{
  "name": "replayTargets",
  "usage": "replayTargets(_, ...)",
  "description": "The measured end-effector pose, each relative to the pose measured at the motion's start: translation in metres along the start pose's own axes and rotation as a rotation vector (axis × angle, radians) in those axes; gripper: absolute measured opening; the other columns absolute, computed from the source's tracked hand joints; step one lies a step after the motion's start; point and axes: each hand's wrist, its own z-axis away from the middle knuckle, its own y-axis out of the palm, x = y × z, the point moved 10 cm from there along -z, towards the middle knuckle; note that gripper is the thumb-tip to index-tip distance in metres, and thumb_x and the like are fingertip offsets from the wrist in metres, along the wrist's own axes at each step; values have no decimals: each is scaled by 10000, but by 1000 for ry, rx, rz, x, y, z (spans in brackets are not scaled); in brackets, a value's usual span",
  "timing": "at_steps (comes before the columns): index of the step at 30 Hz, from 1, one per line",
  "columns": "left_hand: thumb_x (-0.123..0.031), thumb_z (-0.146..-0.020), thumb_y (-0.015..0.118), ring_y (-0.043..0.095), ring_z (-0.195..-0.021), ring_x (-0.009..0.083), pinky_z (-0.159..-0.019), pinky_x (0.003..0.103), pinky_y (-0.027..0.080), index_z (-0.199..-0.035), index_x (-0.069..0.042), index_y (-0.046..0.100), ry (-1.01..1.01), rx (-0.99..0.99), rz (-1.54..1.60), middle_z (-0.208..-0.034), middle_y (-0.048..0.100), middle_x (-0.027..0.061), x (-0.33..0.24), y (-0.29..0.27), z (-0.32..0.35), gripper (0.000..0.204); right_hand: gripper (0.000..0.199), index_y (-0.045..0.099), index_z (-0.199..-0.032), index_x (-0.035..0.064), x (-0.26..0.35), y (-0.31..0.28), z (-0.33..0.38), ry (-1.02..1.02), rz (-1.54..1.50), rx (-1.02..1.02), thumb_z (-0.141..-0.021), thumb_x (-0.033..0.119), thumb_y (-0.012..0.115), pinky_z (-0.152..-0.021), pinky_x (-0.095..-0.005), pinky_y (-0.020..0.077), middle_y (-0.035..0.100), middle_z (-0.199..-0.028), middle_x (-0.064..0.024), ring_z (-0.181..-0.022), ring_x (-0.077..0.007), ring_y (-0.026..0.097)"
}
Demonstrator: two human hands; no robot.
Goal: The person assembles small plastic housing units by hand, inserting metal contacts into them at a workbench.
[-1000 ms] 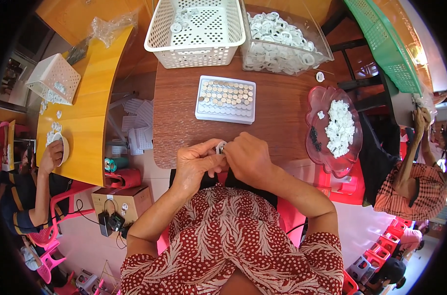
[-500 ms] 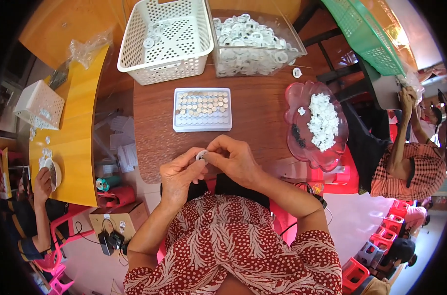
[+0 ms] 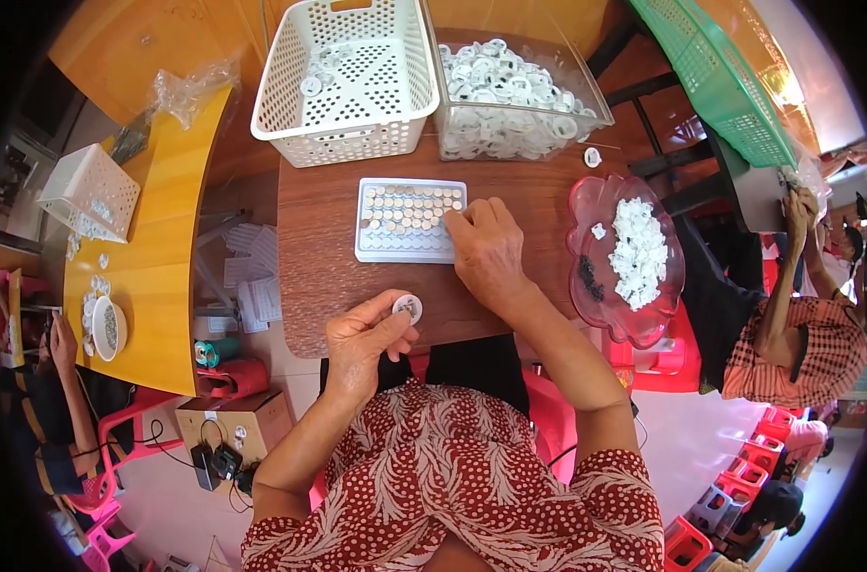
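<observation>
Fingers of my left hand [image 3: 362,338] pinch a small round white disc [image 3: 408,307], held up just above the near edge of the brown wooden table [image 3: 319,276]. The disc sits between my thumb and forefinger, its flat face turned up toward me, with a darker spot at its centre.

My right hand [image 3: 488,250] reaches forward with the palm down, and its fingertips [image 3: 455,221] touch the right end of a flat white tray [image 3: 407,221] that lies in the middle of the table. Whether those fingers have closed on anything I cannot tell; they look loosely bent on the tray's edge. The tray holds rows of small round pale pieces in its far half, while the near rows look bare.

Beyond the tray stands a white perforated plastic basket [image 3: 343,86] with a few white rings inside, and just beside it on the right a clear box [image 3: 514,95] heaped with white rings. To the right of my right hand sits a pink translucent dish [image 3: 624,257] with a pile of small white parts and a little patch of dark ones. One loose white ring [image 3: 592,156] lies on the table between the clear box and the dish.
</observation>
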Motion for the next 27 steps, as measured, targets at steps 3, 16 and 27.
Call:
replayTargets(3,-46,-829,628,575,-566,94,-464,182,419,-1092,42,603,-2,6,6,-753,647,98,-2,0,-1,279,109,577,-774,28,2,2,-4,-31,26,15,-678,-25,578,-587,-390,417,492,-722,-109,-698,-286,492)
replayTargets(16,-47,-826,621,597,-526,118,-429,194,429,-1080,51,604,-18,-6,49,-752,661,137,-1,-6,-5,273,187,481,-705,25,18,-1,-9,-166,68,55,-552,-22,578,-621,-381,398,455,-728,-132,-716,-290,457)
replayTargets(27,-35,-846,589,589,-559,111,-466,198,440,-1131,41,579,-64,38,100,-777,658,131,-1,2,-5,295,175,507,-764,8,35,-38,15,-55,-396,-95,-653,-74,613,-582,-377,416,502,-747,-123,-675,-303,492)
